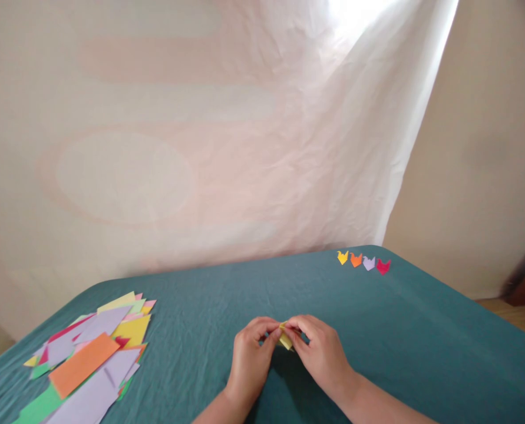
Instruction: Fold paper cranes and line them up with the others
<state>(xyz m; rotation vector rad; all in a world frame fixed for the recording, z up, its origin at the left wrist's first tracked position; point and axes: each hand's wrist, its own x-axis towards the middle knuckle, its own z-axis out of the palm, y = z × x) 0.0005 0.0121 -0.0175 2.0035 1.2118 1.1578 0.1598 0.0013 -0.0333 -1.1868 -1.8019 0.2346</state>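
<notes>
A small folded piece of yellow paper point(285, 340) is pinched between my two hands, just above the near middle of the table. My left hand point(254, 352) closes thumb and forefinger on its left side. On the upper right part of the paper, the thumb and fingers of my right hand point(319, 348) are pressed together. My fingertips cover much of the paper, so its full folded shape cannot be made out.
Loose sheets of coloured paper point(84, 365) lie in an overlapping pile at the left of the green-covered table point(191, 330). At the far right edge several folded paper cranes, among them an orange crane point(356, 259), sit in a row. Behind hangs a pale sheet point(244, 147).
</notes>
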